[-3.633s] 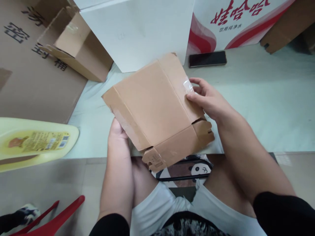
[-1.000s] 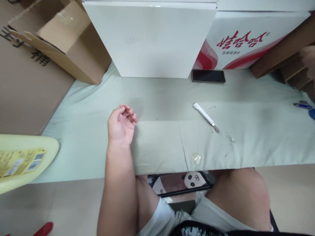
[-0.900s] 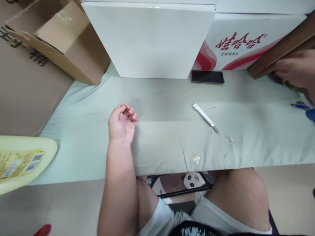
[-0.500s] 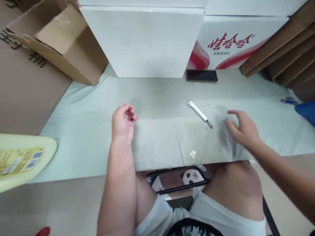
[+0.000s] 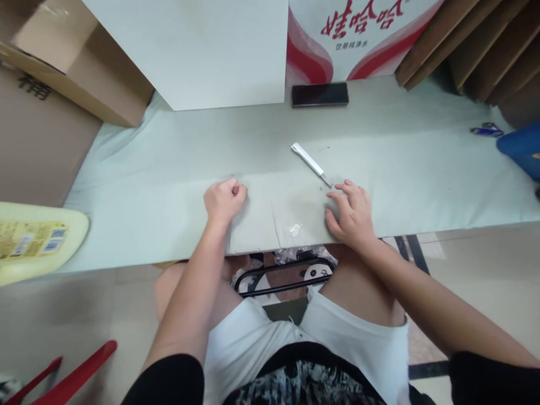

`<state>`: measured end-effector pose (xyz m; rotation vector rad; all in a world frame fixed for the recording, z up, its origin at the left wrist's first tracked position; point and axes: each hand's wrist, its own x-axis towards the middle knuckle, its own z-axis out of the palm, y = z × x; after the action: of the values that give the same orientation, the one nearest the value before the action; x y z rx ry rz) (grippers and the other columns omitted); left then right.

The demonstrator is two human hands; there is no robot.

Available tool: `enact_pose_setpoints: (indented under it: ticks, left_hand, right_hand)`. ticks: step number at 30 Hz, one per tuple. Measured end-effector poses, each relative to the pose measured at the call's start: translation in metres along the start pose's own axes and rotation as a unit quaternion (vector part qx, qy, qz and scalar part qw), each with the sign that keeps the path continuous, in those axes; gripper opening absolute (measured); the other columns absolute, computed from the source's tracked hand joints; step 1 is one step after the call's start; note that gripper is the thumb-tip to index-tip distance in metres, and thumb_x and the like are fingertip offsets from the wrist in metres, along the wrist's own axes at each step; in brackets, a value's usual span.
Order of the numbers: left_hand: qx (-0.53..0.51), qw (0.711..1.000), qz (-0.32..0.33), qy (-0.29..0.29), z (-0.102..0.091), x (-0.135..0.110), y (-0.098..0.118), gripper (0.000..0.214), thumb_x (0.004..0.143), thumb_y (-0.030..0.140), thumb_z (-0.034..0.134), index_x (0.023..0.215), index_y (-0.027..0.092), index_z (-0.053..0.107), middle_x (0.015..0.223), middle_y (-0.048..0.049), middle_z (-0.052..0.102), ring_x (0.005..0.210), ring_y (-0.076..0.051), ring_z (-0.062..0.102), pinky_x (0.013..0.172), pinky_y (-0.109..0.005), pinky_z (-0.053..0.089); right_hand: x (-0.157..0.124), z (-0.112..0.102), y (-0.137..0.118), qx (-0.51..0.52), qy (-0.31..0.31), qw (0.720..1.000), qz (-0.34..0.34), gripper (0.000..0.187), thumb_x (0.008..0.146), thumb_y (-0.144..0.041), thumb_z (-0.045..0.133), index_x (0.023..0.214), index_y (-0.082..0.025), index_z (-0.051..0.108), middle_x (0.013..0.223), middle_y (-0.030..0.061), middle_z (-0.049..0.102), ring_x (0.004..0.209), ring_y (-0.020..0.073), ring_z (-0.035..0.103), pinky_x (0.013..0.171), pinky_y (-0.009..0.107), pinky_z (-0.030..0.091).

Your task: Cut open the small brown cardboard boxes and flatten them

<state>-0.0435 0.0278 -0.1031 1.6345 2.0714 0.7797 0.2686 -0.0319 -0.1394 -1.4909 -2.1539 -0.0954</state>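
On the pale green cloth, my left hand (image 5: pixel 225 199) rests near the front edge, curled into a fist with no object showing in it. My right hand (image 5: pixel 351 216) has its fingers apart and holds nothing. Just beyond its fingertips lies a slim tool (image 5: pixel 311 162) with a white handle and a short metal end, pointing toward that hand. Its exact kind is unclear. Between my hands, close to the edge, is a small shiny clear scrap (image 5: pixel 295 229). Tiny dark bits lie around the tool.
A black phone (image 5: pixel 320 94) lies before a white and red carton (image 5: pixel 363 42). A white box (image 5: pixel 211 50) stands at the back, cardboard boxes (image 5: pixel 105 73) at left. A pale yellow bottle (image 5: pixel 42 242) is at the left edge, a blue object (image 5: pixel 521 149) at right.
My right hand has come inward and left, nearer the tool's metal end. The fingers of my left hand have closed into a fist. The view has tilted down and shifted right.
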Motion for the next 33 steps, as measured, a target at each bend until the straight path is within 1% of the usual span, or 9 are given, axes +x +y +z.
enact_pose_setpoints:
  ticks: [2, 6, 11, 15, 21, 23, 25, 29, 33]
  left_hand:
    - [0.041, 0.999, 0.022, 0.002, 0.001, -0.001, -0.004, 0.034, 0.075, 0.024, 0.055, 0.05, 0.021, 0.032, 0.05, 0.0021, 0.027, 0.053, -0.013, 0.026, 0.062, -0.033, 0.019]
    - [0.048, 0.998, 0.031, 0.005, 0.0, -0.001, -0.01, 0.034, 0.074, 0.026, 0.053, 0.051, 0.021, 0.028, 0.051, 0.0025, 0.021, 0.051, -0.013, 0.024, 0.059, -0.031, 0.022]
    - [0.124, 0.992, 0.014, 0.006, 0.004, -0.002, -0.002, 0.037, 0.074, 0.026, 0.056, 0.051, 0.021, 0.028, 0.05, 0.0017, 0.024, 0.051, -0.013, 0.024, 0.06, -0.032, 0.021]
    - [0.175, 0.985, 0.003, -0.002, 0.008, -0.003, 0.004, 0.036, 0.077, 0.025, 0.058, 0.052, 0.022, 0.033, 0.052, 0.0006, 0.027, 0.053, -0.016, 0.025, 0.062, -0.034, 0.019]
    - [0.169, 0.985, 0.023, 0.005, 0.009, 0.0, -0.001, 0.033, 0.081, 0.028, 0.06, 0.055, 0.022, 0.039, 0.054, 0.0008, 0.025, 0.056, -0.016, 0.024, 0.064, -0.034, 0.017]
    - [0.15, 0.988, 0.032, 0.006, 0.01, 0.0, -0.002, 0.033, 0.081, 0.027, 0.061, 0.056, 0.021, 0.041, 0.055, 0.0008, 0.026, 0.058, -0.017, 0.029, 0.065, -0.033, 0.019]
    - [0.135, 0.99, 0.029, 0.0, 0.011, -0.001, -0.002, 0.032, 0.081, 0.026, 0.062, 0.057, 0.021, 0.041, 0.056, 0.0002, 0.028, 0.063, -0.019, 0.04, 0.069, -0.032, 0.026]
    - [0.122, 0.992, 0.015, -0.01, 0.012, -0.002, -0.001, 0.031, 0.084, 0.028, 0.06, 0.059, 0.021, 0.044, 0.058, -0.0018, 0.033, 0.078, -0.026, 0.055, 0.079, -0.034, 0.037]
    - [0.133, 0.991, 0.016, -0.016, 0.011, -0.003, 0.0, 0.029, 0.086, 0.032, 0.057, 0.061, 0.021, 0.047, 0.061, -0.0052, 0.045, 0.08, -0.029, 0.06, 0.078, -0.035, 0.039]
  right_hand:
    - [-0.001, -0.003, -0.002, 0.024, -0.007, 1.0, 0.0, 0.03, 0.09, -0.024, 0.058, 0.12, -0.022, 0.056, 0.132, 0.0161, 0.061, 0.136, 0.0392, 0.055, 0.113, 0.06, 0.044]
    - [0.0, -0.007, -0.001, 0.065, -0.026, 0.997, 0.017, 0.031, 0.091, -0.025, 0.058, 0.123, -0.023, 0.054, 0.133, 0.0152, 0.06, 0.139, 0.0392, 0.053, 0.114, 0.059, 0.043]
    - [0.003, -0.011, 0.0, 0.059, -0.059, 0.996, -0.002, 0.027, 0.093, -0.025, 0.056, 0.12, -0.023, 0.055, 0.132, 0.014, 0.062, 0.138, 0.0359, 0.055, 0.115, 0.054, 0.044]
    - [0.001, -0.008, 0.0, 0.048, -0.053, 0.997, -0.015, 0.025, 0.094, -0.024, 0.053, 0.118, -0.021, 0.058, 0.13, 0.0136, 0.064, 0.139, 0.0337, 0.055, 0.117, 0.054, 0.043]
    - [-0.002, -0.002, -0.001, 0.043, -0.077, 0.995, 0.036, 0.03, 0.093, -0.027, 0.05, 0.12, -0.018, 0.062, 0.137, 0.0167, 0.059, 0.146, 0.0371, 0.044, 0.124, 0.061, 0.031]
    - [-0.002, -0.001, -0.002, 0.032, -0.075, 0.996, 0.047, 0.032, 0.092, -0.026, 0.05, 0.122, -0.018, 0.061, 0.139, 0.0167, 0.057, 0.148, 0.0374, 0.041, 0.126, 0.062, 0.027]
    - [-0.002, 0.0, -0.002, 0.024, -0.073, 0.996, 0.05, 0.033, 0.091, -0.025, 0.05, 0.122, -0.018, 0.061, 0.138, 0.0161, 0.058, 0.147, 0.0371, 0.042, 0.126, 0.062, 0.028]
    - [-0.001, 0.0, -0.002, 0.019, -0.057, 0.998, 0.035, 0.029, 0.09, -0.024, 0.05, 0.116, -0.02, 0.062, 0.13, 0.0149, 0.063, 0.14, 0.0356, 0.049, 0.121, 0.059, 0.036]
    - [-0.001, 0.001, 0.002, 0.013, -0.049, 0.999, 0.0, 0.025, 0.089, -0.023, 0.049, 0.11, -0.021, 0.063, 0.122, 0.0142, 0.067, 0.134, 0.034, 0.055, 0.115, 0.057, 0.042]
